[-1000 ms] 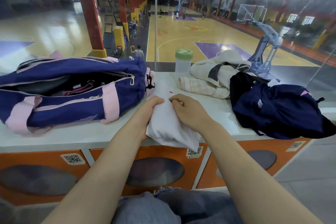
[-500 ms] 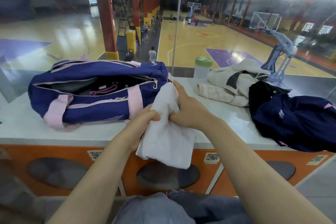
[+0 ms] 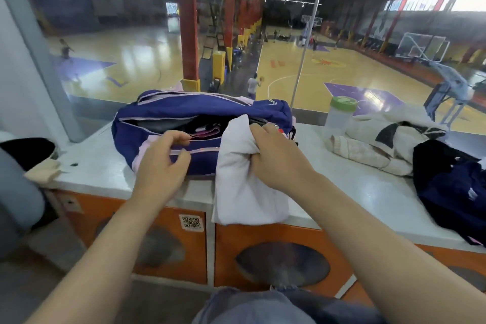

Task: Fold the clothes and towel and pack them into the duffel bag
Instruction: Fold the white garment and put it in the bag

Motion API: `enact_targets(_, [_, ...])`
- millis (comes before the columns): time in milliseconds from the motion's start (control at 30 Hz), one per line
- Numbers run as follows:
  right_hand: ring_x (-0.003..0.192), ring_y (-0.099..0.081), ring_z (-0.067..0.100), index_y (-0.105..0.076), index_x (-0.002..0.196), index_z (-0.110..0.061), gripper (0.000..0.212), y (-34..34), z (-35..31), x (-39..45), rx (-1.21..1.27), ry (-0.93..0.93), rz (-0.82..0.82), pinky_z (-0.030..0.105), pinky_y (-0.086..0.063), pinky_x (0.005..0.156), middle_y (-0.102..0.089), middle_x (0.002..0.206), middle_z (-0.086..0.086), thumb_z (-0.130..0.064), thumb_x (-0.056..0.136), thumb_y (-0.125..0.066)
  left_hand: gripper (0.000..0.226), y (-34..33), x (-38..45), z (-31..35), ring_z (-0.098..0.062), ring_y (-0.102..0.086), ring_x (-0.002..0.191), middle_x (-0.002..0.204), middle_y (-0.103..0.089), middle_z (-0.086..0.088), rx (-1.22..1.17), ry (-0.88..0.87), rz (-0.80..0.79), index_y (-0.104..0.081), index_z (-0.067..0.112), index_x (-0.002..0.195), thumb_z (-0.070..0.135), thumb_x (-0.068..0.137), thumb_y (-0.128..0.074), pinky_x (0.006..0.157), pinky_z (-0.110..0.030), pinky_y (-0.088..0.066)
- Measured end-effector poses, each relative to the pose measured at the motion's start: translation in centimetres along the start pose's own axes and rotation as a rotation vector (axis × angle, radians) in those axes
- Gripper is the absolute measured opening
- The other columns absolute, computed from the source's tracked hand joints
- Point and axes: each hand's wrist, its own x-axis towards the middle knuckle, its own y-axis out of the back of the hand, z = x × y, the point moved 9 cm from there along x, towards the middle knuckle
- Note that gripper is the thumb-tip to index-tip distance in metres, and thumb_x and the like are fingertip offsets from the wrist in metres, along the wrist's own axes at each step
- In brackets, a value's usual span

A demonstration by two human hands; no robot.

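folded white cloth bundle point(image 3: 244, 173): held upright in front of the navy and pink fabric duffel bag point(image 3: 200, 123), top end at the bag's open zip mouth.
handling: judged light, soft, limp; likely to unfold unless held across the folded layers near the top.
axis: long axis near vertical, lower end hanging past the grey counter edge point(image 3: 105, 166).
right hand point(image 3: 276, 158): fingers curled, bunching the bundle's upper part.
left hand point(image 3: 163, 163): fingers loosely bent, holding nothing, at the bag's near lip.
remaining: cream garment point(image 3: 378, 144), dark navy garment point(image 3: 452, 184) unfolded on counter.
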Motion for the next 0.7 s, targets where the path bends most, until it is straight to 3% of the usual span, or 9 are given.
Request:
enact_targets(100, [0.091, -0.053, 0.034, -0.036, 0.094, -0.021, 0.018, 0.6, -2.9, 2.8, -0.013, 0.078, -0.013, 0.048, -0.048, 0.078, -0.047, 0.104, 0.007, -0.008, 0.086, -0.046, 0.028, 2.7, 4.9, -1.8, -0.027, -0.049, 0.117, 0.122, -0.061, -0.004, 0.451, -0.222, 0.087, -0.067, 0.020, 0.107, 0.013, 0.081, -0.060, 0.099, -0.045, -0.041])
enact_targets(167, [0.092, -0.055, 0.033, -0.037, 0.095, -0.020, 0.018, 0.1, -4.9, 4.9, -0.102, 0.146, -0.025, 0.047, -0.047, 0.081, -0.049, 0.106, 0.008, -0.008, 0.085, -0.047, 0.025, 2.6, 8.1, -2.8, -0.038, -0.034, 0.133, 0.140, -0.048, -0.010, 0.702, -0.317, 0.036, -0.071, 0.024, 0.099, 0.016, 0.075, -0.066, 0.107, -0.053, -0.028])
enact_targets(267, [0.099, -0.054, 0.032, -0.045, 0.108, -0.016, 0.023, -1.7, -6.8, 7.5, -0.185, 0.185, -0.080, 0.046, -0.044, 0.085, -0.049, 0.111, 0.008, -0.009, 0.086, -0.047, 0.020, 0.9, 11.2, -5.0, -0.033, 0.000, 0.147, 0.161, -0.013, -0.007, 1.010, -0.374, -0.187, -0.072, 0.036, 0.098, 0.030, 0.080, -0.065, 0.114, -0.058, -0.004])
enact_targets(367, [0.102, -0.053, 0.031, -0.045, 0.123, -0.016, 0.034, -4.3, -7.6, 8.9, -0.216, 0.200, -0.173, 0.045, -0.043, 0.085, -0.046, 0.114, 0.007, -0.012, 0.089, -0.047, 0.027, 0.2, 13.2, -6.9, -0.032, 0.010, 0.148, 0.163, 0.003, -0.004, 1.276, -0.430, -0.293, -0.067, 0.039, 0.113, 0.042, 0.090, -0.053, 0.114, -0.063, -0.001])
enact_targets(500, [0.100, -0.052, 0.032, -0.045, 0.116, -0.017, 0.028, -7.2, -7.5, 9.6, -0.251, 0.238, -0.257, 0.042, -0.037, 0.077, -0.045, 0.113, 0.007, -0.011, 0.088, -0.045, 0.051, 1.1, 15.7, -7.5, -0.036, 0.005, 0.147, 0.162, 0.009, -0.009, 1.347, -0.364, -0.254, -0.049, 0.027, 0.136, 0.038, 0.087, -0.060, 0.111, -0.063, -0.014])
enact_targets(600, [0.099, -0.049, 0.031, -0.044, 0.108, -0.019, 0.023, -8.7, -7.2, 9.6, -0.222, 0.265, -0.325, 0.041, -0.037, 0.074, -0.044, 0.111, 0.005, -0.012, 0.087, -0.046, 0.052, 1.6, 16.6, -6.8, -0.040, -0.028, 0.136, 0.162, 0.001, -0.011, 1.290, -0.338, -0.260, -0.046, 0.021, 0.136, 0.027, 0.087, -0.062, 0.096, -0.051, -0.039])
enact_targets(700, [0.100, -0.051, 0.030, -0.046, 0.109, -0.017, 0.020, -9.4, -7.2, 10.0, -0.220, 0.284, -0.353, 0.042, -0.039, 0.079, -0.047, 0.111, 0.006, -0.012, 0.089, -0.045, 0.052, 1.2, 17.2, -6.5, -0.040, -0.052, 0.112, 0.159, -0.009, -0.010, 1.215, -0.294, -0.289, -0.039, 0.019, 0.138, 0.016, 0.089, -0.057, 0.073, -0.040, -0.040])
